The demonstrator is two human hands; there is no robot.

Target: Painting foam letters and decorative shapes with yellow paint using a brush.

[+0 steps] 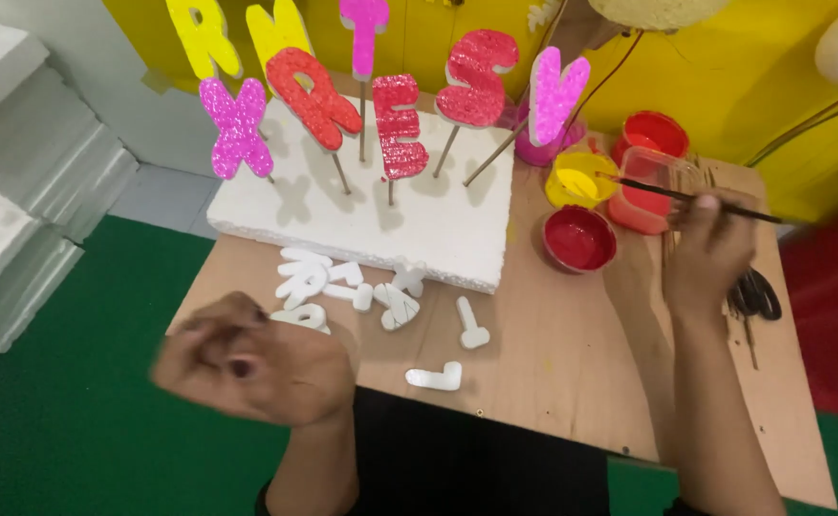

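red paint sits open in a bowl (579, 238) as the right hand (708, 250) pinches a brush (696, 199) above it (drips likely); left hand (251, 361), blurred, seems curled empty, could knock white letters (342, 290).

The camera on my head looked steeply down, close over the wooden table (553, 363), facing the yellow wall (725, 76) behind it.

Scissors (755, 294) lie on the wooden table (553, 363); green floor (75, 411) below.
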